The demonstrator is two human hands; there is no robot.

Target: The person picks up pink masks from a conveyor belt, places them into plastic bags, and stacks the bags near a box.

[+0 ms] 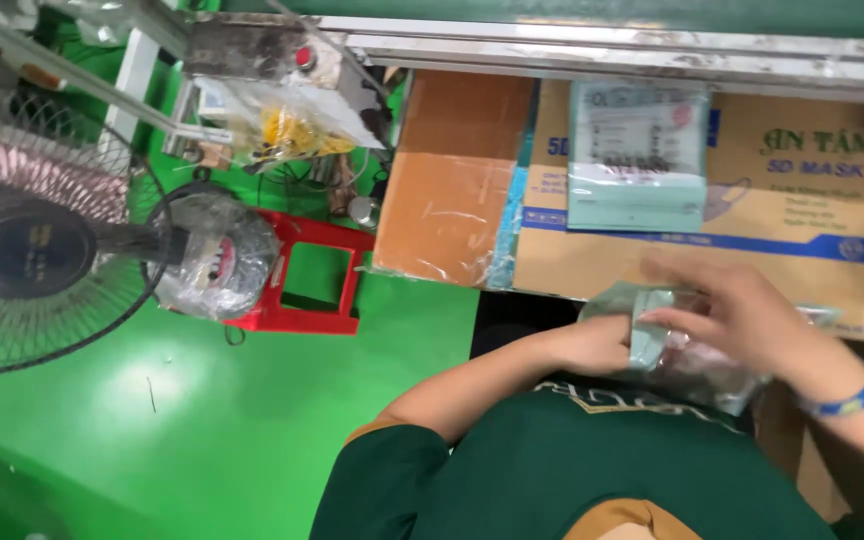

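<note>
Both my hands hold a clear plastic packet of pale green masks (pixel 652 345) close to my body, above my green shirt. My left hand (pixel 592 345) grips the packet's left end with closed fingers. My right hand (pixel 742 315), with a blue wristband, lies over the packet's top and right side, blurred by motion. A second sealed packet of pale green masks (pixel 637 155) lies flat on a brown cardboard box (pixel 802 220) just beyond my hands.
A plain brown carton (pixel 452 180) sits left of the printed box. A metal rail (pixel 652 50) runs along the far edge. On the green floor (pixel 252 420) stand a red plastic stool (pixel 302 270), an electric fan (pixel 32 240) wrapped partly in plastic, and a machine with a red button (pixel 302 58).
</note>
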